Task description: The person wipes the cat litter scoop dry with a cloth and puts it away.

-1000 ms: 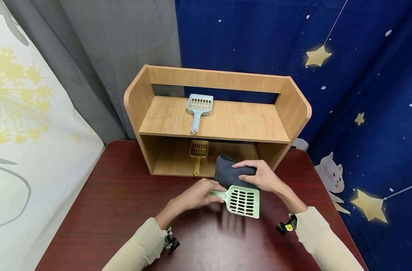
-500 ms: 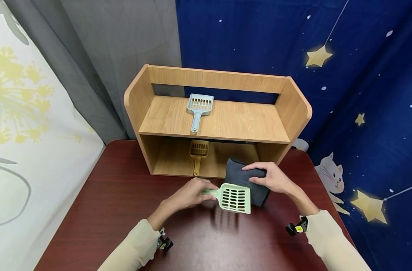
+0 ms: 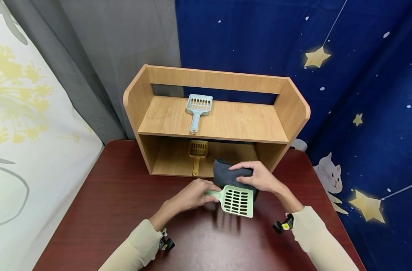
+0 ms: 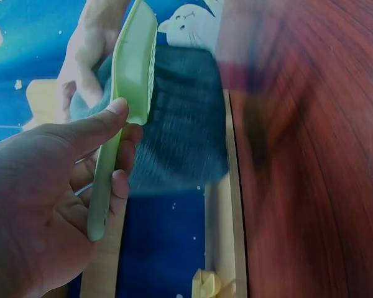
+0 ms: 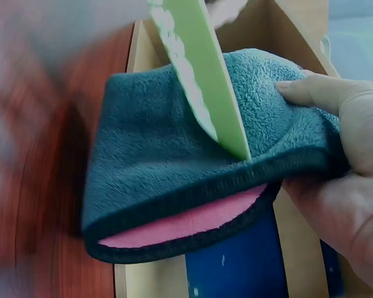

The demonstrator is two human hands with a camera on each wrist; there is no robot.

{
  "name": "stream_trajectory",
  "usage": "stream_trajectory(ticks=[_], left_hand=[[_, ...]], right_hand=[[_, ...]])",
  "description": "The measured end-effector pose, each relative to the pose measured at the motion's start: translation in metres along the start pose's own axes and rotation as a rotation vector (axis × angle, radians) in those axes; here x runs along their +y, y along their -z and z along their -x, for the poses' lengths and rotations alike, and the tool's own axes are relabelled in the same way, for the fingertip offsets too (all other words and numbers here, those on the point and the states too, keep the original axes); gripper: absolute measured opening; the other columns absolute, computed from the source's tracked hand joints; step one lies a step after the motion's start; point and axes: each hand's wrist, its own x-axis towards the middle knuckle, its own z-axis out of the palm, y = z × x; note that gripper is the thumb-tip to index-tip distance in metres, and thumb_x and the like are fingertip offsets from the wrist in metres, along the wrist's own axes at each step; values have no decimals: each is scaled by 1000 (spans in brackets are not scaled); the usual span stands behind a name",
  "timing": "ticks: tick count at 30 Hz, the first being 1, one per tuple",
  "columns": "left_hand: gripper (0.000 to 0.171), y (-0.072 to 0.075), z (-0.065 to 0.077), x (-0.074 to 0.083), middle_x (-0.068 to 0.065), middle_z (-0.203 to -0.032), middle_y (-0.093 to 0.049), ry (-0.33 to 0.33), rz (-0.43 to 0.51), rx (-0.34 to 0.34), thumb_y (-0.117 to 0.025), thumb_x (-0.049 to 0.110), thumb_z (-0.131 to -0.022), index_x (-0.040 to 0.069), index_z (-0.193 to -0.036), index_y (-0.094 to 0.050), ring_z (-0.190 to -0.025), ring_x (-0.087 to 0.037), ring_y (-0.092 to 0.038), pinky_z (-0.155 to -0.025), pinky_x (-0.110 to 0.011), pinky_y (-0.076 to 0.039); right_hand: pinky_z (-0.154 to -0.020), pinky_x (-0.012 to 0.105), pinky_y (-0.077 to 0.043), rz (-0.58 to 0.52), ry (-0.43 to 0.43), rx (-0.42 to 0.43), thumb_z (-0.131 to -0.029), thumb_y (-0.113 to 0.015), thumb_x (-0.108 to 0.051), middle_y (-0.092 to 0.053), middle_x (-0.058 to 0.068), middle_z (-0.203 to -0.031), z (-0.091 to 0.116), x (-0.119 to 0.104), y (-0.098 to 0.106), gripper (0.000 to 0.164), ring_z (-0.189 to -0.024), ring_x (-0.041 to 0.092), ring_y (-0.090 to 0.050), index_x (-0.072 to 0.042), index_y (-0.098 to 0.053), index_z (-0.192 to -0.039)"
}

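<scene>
A light green slotted litter scoop (image 3: 238, 201) is held by its handle in my left hand (image 3: 194, 194), above the table's front half. Thumb and fingers pinch the handle in the left wrist view, with the scoop's pan (image 4: 132, 74) pointing away from the palm. My right hand (image 3: 263, 180) grips a folded dark grey cloth (image 3: 224, 175) just behind the pan. Seen from the right wrist, the cloth is fuzzy with a black edge and a pink inner side (image 5: 193, 225). The pan's edge overlaps the cloth there, hiding part of it.
A two-level wooden shelf (image 3: 250, 116) stands at the back of the dark red table (image 3: 124, 210). On its upper board lies a pale blue scoop (image 3: 200, 105); a yellow-brown scoop (image 3: 197, 150) lies on the lower one. Curtains hang behind and at both sides.
The cloth in my right hand shifts right, then back left behind the scoop. My left hand moves the scoop slightly left, then a little right. The shelf's scoops stay put.
</scene>
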Motion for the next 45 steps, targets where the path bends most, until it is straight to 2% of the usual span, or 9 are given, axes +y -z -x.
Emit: stream_trajectory(ticks=[4,8,18,24,30,34,37,41,45], left_hand=[[25,-2,-1,3,-1,-106,-79,10,-2,-3,-83,18,-92,9,-115,-81,-87,-4,-66,-75,-20,-50],[24,0,-1,3,-1,-107,-79,9,-8,-5,-83,15,-92,9,-115,-81,-89,-5,-67,-76,-21,-51],[26,6,13,-9,-3,-110,-80,55,-51,48,-83,16,-92,8,-116,-81,-98,-12,-73,-84,-29,-57],[29,7,20,-16,-4,-107,-80,82,-54,98,-85,14,-90,5,-117,-80,-94,-13,-72,-80,-29,-57],[29,5,19,-19,-6,-106,-80,88,-53,185,-86,14,-89,3,-115,-80,-91,-14,-72,-77,-29,-58],[29,3,17,-19,-7,-107,-80,113,-27,234,-86,12,-89,2,-116,-79,-88,-12,-70,-75,-27,-58],[31,2,16,-19,-9,-107,-80,126,-8,279,-87,10,-88,0,-116,-79,-85,-12,-68,-71,-25,-56],[32,1,14,-18,-11,-106,-80,119,1,332,-88,9,-86,0,-115,-79,-82,-11,-66,-68,-24,-54],[30,-1,11,-18,-10,-106,-80,111,20,372,-88,9,-86,0,-114,-80,-80,-9,-64,-67,-23,-52]], right_hand=[[-78,25,-56,-32,23,5,-92,-80,-1,-77,10,-118,-10,-4,-11,34,-98,18,-69,-11,-78,-125],[-80,25,-56,-18,35,7,-92,-80,-2,-77,10,-119,-12,-4,-12,34,-100,17,-69,-11,-78,-126],[-90,23,-52,64,-85,70,-92,-82,-4,-76,4,-124,20,9,16,37,-111,16,-67,-18,-78,-126],[-89,20,-52,70,-153,166,-91,-84,-7,-73,8,-130,39,16,27,39,-110,17,-66,-17,-77,-128],[-91,16,-49,28,-217,360,-91,-85,-11,-73,7,-131,47,19,20,41,-112,9,-65,-17,-76,-131],[-85,18,-55,-124,-260,520,-91,-83,-8,-72,6,-131,50,18,11,45,-107,7,-67,-10,-73,-135],[-78,24,-60,-321,-280,615,-91,-82,-3,-72,3,-126,49,14,2,48,-101,9,-71,-3,-69,-138],[-75,31,-63,-549,-293,708,-90,-82,2,-74,2,-120,45,7,-13,53,-98,13,-74,0,-66,-140],[-76,34,-63,-688,-295,774,-91,-80,4,-74,5,-121,37,1,-29,54,-98,16,-76,-1,-65,-142]])
